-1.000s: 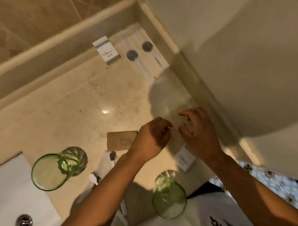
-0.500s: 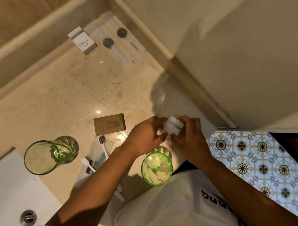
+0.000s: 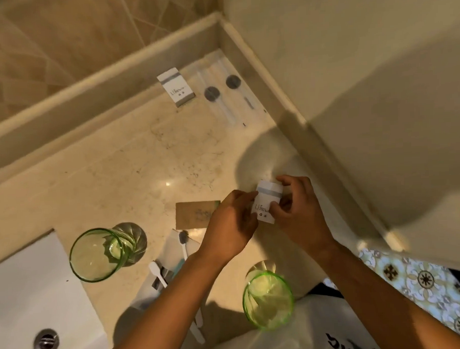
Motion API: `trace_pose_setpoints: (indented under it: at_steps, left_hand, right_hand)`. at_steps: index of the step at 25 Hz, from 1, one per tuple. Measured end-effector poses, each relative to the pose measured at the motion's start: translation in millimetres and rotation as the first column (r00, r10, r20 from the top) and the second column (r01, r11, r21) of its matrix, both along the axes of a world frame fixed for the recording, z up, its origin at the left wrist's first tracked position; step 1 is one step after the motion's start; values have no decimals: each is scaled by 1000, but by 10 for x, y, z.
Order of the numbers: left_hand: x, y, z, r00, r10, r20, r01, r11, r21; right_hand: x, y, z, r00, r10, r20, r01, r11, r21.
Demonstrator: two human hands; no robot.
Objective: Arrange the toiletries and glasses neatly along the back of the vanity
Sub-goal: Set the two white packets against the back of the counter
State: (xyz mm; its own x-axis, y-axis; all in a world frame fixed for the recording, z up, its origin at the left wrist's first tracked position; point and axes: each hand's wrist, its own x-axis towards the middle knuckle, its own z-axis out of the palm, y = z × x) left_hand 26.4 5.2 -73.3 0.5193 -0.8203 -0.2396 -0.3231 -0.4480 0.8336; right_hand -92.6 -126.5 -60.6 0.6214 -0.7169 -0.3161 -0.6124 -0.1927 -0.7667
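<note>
Both my hands hold a small white box with a grey band [image 3: 267,202] above the marble vanity top [image 3: 123,168]. My left hand [image 3: 232,221] grips its left side and my right hand [image 3: 296,211] its right side. A matching white box [image 3: 176,90] stands at the back ledge, next to clear sachets with dark round caps [image 3: 221,91] in the back corner. One green glass [image 3: 100,252] stands by the sink, another green glass [image 3: 267,299] at the front edge. A brown card box [image 3: 195,214] and toothbrushes in wrappers [image 3: 172,266] lie under my left arm.
A white sink with a drain [image 3: 45,342] sits at the lower left. A raised marble ledge [image 3: 94,101] runs along the back, and a wall [image 3: 351,90] closes the right side. Patterned floor tiles [image 3: 423,279] show at the lower right.
A second ago both hands reached down toward the counter with the white box lying near the front edge. Now they hold that box lifted between them.
</note>
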Motion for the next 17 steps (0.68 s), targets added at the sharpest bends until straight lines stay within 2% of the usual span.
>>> trace_pose_setpoints:
  at_steps: [5, 10, 14, 17]
  left_hand:
    - [438, -7, 85, 965, 261, -20, -261, 963, -71]
    - [940, 16, 197, 844, 531, 71, -525, 846, -91]
    - [1368, -6, 155, 753, 649, 110, -644, 761, -78]
    - [1601, -7, 68, 734, 662, 152, -667, 745, -23]
  right_hand:
    - [879, -191, 60, 993, 105, 60, -104, 994, -15]
    - [1760, -92, 47, 959, 244, 146, -252, 967, 41]
    - [2253, -13, -24, 921, 346, 182, -363, 929, 71]
    - [2451, -32, -127, 890, 418, 180, -432, 901, 45]
